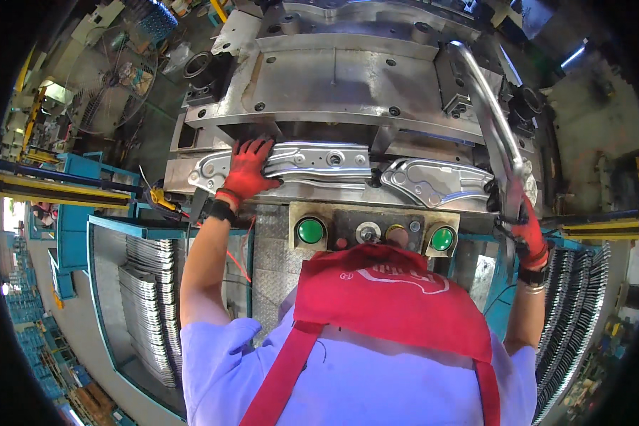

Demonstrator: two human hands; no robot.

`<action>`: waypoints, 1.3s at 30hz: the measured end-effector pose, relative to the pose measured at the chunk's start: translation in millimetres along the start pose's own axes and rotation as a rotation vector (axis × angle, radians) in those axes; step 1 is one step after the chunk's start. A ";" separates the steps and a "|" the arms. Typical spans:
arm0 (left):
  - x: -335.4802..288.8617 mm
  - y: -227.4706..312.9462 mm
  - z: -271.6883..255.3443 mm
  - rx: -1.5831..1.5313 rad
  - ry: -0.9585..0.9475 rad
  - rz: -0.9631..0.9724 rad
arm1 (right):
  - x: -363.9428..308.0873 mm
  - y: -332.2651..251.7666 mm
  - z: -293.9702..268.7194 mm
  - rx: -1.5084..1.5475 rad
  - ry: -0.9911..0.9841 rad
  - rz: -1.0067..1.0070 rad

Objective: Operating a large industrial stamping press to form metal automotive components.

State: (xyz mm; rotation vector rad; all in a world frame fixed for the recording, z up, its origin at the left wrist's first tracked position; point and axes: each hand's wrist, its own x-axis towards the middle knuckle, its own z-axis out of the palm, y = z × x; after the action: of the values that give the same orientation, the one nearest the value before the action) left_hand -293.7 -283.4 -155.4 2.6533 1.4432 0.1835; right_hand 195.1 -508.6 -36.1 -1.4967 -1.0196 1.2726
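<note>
My left hand [248, 170], in a red glove, lies over the left part of a long stamped metal bracket [319, 157], with its fingers spread and its thumb pointing right. That bracket rests along the front of the steel die [334, 71]. To its right lies a broader curved stamped piece [433, 181], apart from both hands. At the right, my right hand [531, 234], also gloved in red, is closed around the lower part of another long stamped metal bar [491, 106]. The bar stands tilted, its upper end reaching over the die; part of the grip is hidden behind it.
A control box with a left green button [309, 230] and a right green button [441, 238] sits between me and the die. Stacked metal parts fill a blue-framed rack [145, 298] at left; more stacked parts [575, 305] stand at right. A fan [113, 82] is at far left.
</note>
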 end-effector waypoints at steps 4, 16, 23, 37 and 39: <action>4.4 -11.9 32.7 0.085 -0.052 0.081 | 46.0 -43.2 18.1 -0.502 0.019 -0.419; -15.4 3.4 13.5 -0.226 0.444 0.067 | 253.9 -166.7 121.2 -1.537 0.317 -0.728; -32.7 3.1 26.7 -0.327 0.501 -0.003 | 373.3 -182.3 110.7 -1.604 0.072 -0.615; -52.7 10.8 37.4 -0.421 0.433 -0.253 | 441.7 -176.2 99.4 -1.506 -0.208 -0.611; -49.1 11.5 40.7 -0.410 0.447 -0.254 | 442.6 -171.3 103.3 -1.520 -0.169 -0.698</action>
State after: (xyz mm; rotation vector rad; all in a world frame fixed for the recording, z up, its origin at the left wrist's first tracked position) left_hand -304.1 -332.7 -196.2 2.1572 1.6238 0.9798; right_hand 144.6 -27.7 9.8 -1.6724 -2.6124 -0.0863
